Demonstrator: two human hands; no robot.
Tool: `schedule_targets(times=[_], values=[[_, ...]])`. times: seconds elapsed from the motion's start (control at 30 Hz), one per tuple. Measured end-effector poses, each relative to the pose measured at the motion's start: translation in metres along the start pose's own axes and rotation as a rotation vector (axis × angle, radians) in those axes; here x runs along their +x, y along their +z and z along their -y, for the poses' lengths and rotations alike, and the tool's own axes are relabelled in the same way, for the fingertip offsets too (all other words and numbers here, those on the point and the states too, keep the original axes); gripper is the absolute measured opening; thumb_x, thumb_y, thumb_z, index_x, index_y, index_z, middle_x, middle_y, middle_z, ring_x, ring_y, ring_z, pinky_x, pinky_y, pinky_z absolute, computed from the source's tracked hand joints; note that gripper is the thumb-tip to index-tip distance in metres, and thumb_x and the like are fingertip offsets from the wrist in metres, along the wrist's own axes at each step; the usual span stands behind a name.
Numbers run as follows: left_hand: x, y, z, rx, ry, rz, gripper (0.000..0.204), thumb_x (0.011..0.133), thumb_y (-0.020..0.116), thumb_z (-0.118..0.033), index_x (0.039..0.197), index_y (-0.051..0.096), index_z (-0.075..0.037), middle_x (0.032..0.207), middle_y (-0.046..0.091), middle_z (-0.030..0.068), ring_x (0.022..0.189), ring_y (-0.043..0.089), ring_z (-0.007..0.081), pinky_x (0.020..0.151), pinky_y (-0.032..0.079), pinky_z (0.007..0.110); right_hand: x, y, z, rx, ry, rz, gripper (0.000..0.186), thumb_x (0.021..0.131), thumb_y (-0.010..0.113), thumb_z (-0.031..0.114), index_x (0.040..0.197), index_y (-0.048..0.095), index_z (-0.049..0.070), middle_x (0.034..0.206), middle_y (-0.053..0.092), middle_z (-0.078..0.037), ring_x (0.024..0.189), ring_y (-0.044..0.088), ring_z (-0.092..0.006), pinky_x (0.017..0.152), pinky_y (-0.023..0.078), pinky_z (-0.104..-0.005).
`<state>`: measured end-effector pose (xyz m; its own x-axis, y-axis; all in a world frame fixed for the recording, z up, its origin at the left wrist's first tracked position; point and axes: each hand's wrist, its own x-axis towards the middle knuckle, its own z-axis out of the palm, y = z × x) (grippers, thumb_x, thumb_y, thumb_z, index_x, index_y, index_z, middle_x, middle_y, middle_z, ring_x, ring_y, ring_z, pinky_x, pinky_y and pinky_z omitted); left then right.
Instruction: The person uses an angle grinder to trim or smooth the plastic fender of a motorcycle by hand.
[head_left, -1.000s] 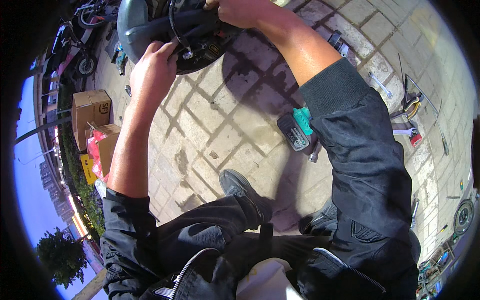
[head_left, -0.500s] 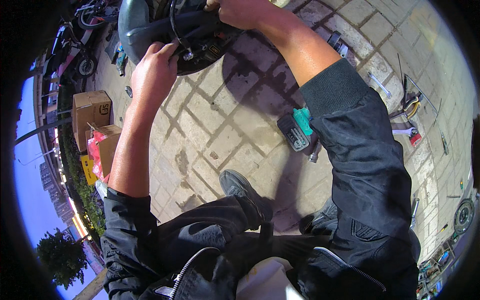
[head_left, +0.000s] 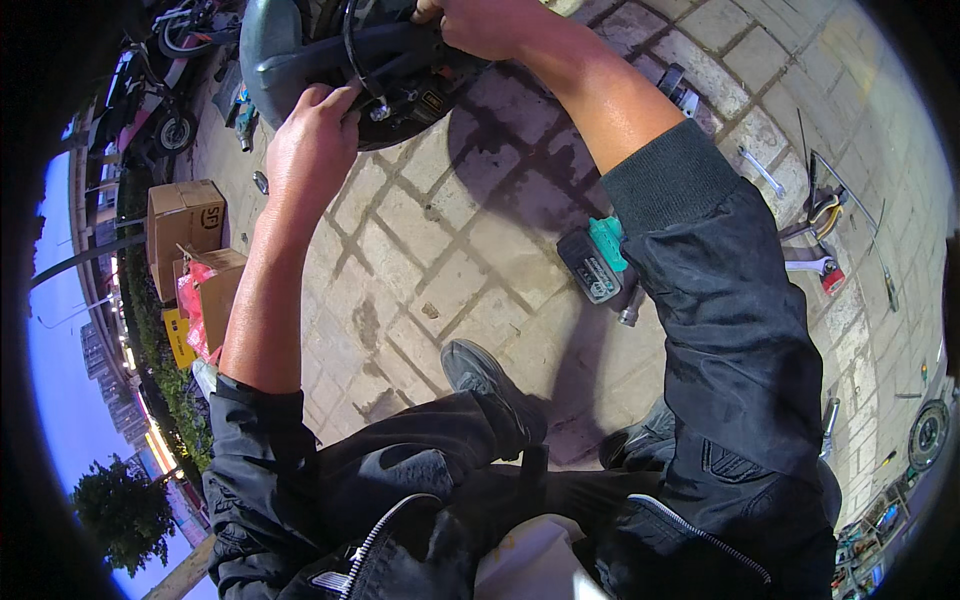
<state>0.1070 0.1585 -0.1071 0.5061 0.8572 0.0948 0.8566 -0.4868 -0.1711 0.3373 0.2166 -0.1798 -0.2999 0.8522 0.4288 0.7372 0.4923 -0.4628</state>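
Observation:
At the top edge is part of a scooter or motorcycle, with a grey-green body panel (head_left: 272, 50), a dark plastic piece (head_left: 325, 62) and a black cable (head_left: 352, 50) with a metal end. My left hand (head_left: 310, 145) is closed at the lower edge of the dark piece, fingers curled, thumb beside the cable; its grip is partly hidden. Across from it, my right hand (head_left: 488, 25) is closed against the far side of the dark piece near the frame's upper edge. What its fingers hold cannot be made out.
A power tool (head_left: 602, 262) with a black battery and teal body lies on the paving by my right sleeve. Wrenches (head_left: 762, 172) and pliers (head_left: 826, 215) are scattered at the right. Cardboard boxes (head_left: 187, 225) stand left, with a teal drill (head_left: 243, 120) beyond them.
Almost nothing differs. The whole view shifts very slightly; both hands keep the same places on the vehicle.

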Motion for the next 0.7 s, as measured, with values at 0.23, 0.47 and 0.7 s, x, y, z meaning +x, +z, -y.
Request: schedule_targets(times=[0.23,0.47,0.7], values=[[-0.0010,0.0005,0.0023,-0.006,0.000,-0.005,0.033,0.092,0.061,-0.017,0.124,0.066,-0.012,0.109,0.062,0.0126,0.099,0.064,0.0341,0.084,0.052,0.041,-0.0060,-0.0049,0.0072,0.128,0.087,-0.087,0.030,0.077,0.056,0.004,0.098,0.076,0.011,0.095,0.071,-0.017,0.093,0.069,-0.0335,0.083,0.054,-0.0414],[0.0010,-0.0022,-0.0026,0.016,-0.003,0.002,0.033,0.092,0.062,-0.018,0.124,0.066,-0.013,0.110,0.063,0.0119,0.099,0.064,0.0339,0.084,0.052,0.041,-0.0087,-0.0058,0.0050,0.176,0.097,-0.115,0.031,0.076,0.055,0.003,0.098,0.075,0.010,0.097,0.070,-0.018,0.096,0.068,-0.0346,0.085,0.053,-0.0427],[0.0005,0.0001,0.0008,-0.001,0.009,-0.013,0.032,0.092,0.062,-0.017,0.123,0.066,-0.013,0.108,0.063,0.0123,0.096,0.064,0.0344,0.083,0.052,0.041,-0.0036,-0.0035,0.0026,0.106,0.039,-0.075,0.028,0.076,0.055,0.004,0.095,0.075,0.009,0.092,0.070,-0.018,0.094,0.068,-0.0346,0.083,0.054,-0.0431]])
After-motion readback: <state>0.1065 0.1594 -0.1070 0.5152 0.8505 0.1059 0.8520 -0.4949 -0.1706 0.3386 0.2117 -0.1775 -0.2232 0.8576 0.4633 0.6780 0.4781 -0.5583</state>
